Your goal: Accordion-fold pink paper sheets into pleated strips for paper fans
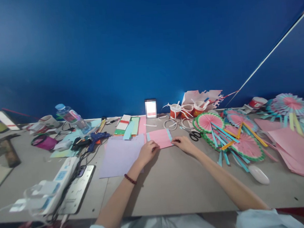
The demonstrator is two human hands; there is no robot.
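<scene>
A piece of pink paper [159,137] with light blue strips along its left and right edges lies on the grey table in front of me. My left hand [148,152], with a dark bead bracelet on the wrist, has its fingers curled on the lower left part of the paper. At the right edge, my right hand [184,144] pinches the paper by the blue strip. Left of the pink paper is a larger lilac sheet [121,156]. Black-handled scissors [195,135] lie just right of my right hand.
Pleated paper fans [237,136] and a white mouse [259,175] lie on the right. A phone [151,109] stands against the blue wall. On the left are a power strip [64,177], a second phone [79,188], a blue glue gun [96,140] and a bottle [71,116].
</scene>
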